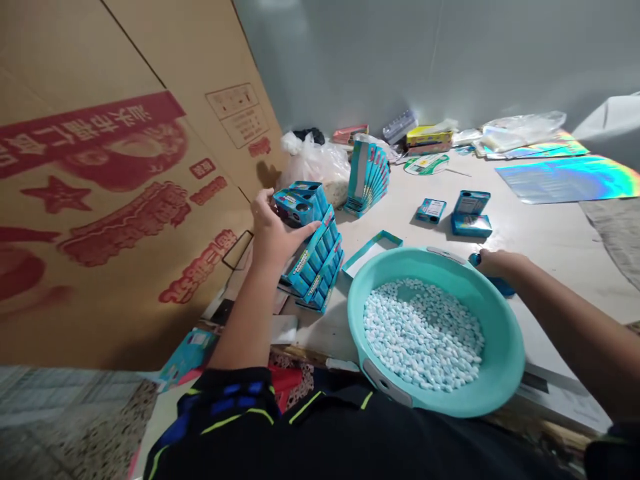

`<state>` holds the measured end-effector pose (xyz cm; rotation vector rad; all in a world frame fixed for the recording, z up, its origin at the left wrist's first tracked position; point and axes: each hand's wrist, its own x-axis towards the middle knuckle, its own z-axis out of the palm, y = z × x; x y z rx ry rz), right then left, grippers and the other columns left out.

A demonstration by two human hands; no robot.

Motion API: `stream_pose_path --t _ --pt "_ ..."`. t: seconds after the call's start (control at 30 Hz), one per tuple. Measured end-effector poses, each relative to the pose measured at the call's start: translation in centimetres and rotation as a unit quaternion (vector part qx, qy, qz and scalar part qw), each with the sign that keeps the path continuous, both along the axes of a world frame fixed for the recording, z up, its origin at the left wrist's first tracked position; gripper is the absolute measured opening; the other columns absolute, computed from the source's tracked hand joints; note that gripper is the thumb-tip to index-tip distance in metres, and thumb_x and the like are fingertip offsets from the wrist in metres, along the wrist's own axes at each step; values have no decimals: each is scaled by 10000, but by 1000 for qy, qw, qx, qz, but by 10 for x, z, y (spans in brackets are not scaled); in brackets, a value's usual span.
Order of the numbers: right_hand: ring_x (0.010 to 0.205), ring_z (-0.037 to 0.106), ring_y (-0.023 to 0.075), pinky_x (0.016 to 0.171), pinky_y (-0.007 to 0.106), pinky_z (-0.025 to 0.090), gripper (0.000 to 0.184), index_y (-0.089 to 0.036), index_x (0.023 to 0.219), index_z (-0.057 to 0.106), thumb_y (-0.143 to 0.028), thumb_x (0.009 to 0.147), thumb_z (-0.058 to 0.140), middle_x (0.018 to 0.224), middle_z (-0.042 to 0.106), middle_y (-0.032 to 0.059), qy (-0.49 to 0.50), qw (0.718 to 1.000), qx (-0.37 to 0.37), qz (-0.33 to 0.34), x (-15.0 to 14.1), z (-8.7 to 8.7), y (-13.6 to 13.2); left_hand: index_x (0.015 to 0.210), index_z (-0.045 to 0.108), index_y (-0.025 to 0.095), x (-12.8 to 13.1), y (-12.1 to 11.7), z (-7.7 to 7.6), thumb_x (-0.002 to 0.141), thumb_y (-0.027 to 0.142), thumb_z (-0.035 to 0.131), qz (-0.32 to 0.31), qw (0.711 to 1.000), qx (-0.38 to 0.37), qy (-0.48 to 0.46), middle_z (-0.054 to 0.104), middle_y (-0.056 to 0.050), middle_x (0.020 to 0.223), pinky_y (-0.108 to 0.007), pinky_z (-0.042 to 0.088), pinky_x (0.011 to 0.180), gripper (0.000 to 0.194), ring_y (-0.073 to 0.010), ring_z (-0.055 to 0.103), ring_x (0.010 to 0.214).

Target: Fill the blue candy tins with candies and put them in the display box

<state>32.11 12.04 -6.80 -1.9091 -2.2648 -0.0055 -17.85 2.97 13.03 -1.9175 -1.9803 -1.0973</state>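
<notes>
A large cardboard sheet with red print fills the left of the frame, and a pale surface runs to the upper right. A holographic sheet lies at the right of this surface, and a fan of blue boxes stands near the top middle. At lower centre is a teal basin, full of small pale blue candies.

Left of the basin, a leaning stack of blue boxes rises with its long axis pointing up and slightly away. The left hand is just above this stack, and its fingers curl around a small blue box. This box lies with its long axis nearly across the view, and the grip seems firm. The right hand reaches past the basin rim, with its fingers bent down on a dark blue item. I cannot tell if they really grip it.
</notes>
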Motion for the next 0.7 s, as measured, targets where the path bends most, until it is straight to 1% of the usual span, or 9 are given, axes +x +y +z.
stream_pose_path --t 0.07,0.17,0.27,0.37,0.43,0.47,0.53,0.6,0.7 --pt "574 655 294 566 470 452 473 -273 804 777 -725 790 640 682 677 152 2 997 -73 -38 1 -3 -10 1414 346 264 3 0 2 788 475 898 9 1000 -21 -7 436 -176 1471 -506 459 1202 861 -335 515 1413" --pt "634 681 298 542 434 468 376 -256 870 761 -613 815 654 833 703 181 11 989 -139 -53 2 3 -14 1279 426 274 3 1 1 757 450 926 14 999 -48 -11 470 -141 1383 -508 475 1181 744 -327 540 1355" --pt "750 704 304 620 436 538 511 -222 1126 737 -621 814 666 1085 661 211 42 986 -139 -77 4 22 -13 1199 413 252 1 4 -3 653 427 997 24 999 -27 0 481 -141 1333 -548 444 1195 818 -360 519 1348" --pt "1121 678 364 858 460 586 736 -221 1351 648 -547 713 815 1274 538 192 122 989 -16 -87 3 52 -20 1134 407 241 1 7 -7 520 409 1060 41 999 9 11 503 -147 1289 -571 440 1174 912 -405 525 1321" --pt "1363 544 378 1056 480 529 785 -220 1357 652 -440 643 894 1324 498 188 179 975 115 -61 -1 76 -36 1118 421 243 3 7 -7 476 391 1076 47 998 30 20 535 -137 1259 -559 451 1152 929 -416 544 1295" --pt "1409 504 372 1121 488 490 783 -218 1342 666 -416 626 913 1350 491 194 206 961 176 -51 -4 88 -46 1116 431 244 4 8 -6 478 382 1075 51 998 35 23 555 -126 1235 -544 464 1130 917 -408 563 1271" --pt "1402 517 359 1171 515 452 748 -236 1309 693 -479 635 909 1397 490 193 259 925 273 -47 -13 107 -71 1089 457 248 4 8 -2 516 380 1059 61 998 27 21 597 -84 1135 -497 507 1045 842 -364 621 1166" --pt "1341 571 359 1146 550 468 705 -269 1235 724 -580 625 893 1317 561 152 323 885 332 -45 -26 118 -96 1012 483 255 4 6 3 579 411 1026 65 998 -11 12 613 -27 961 -440 533 914 712 -304 660 992" --pt "970 689 279 925 528 571 613 -275 1100 717 -606 609 873 1059 642 66 468 823 318 -57 -52 118 -129 856 501 260 4 -5 14 682 469 951 51 996 -69 6 565 24 728 -395 503 772 526 -257 634 783"
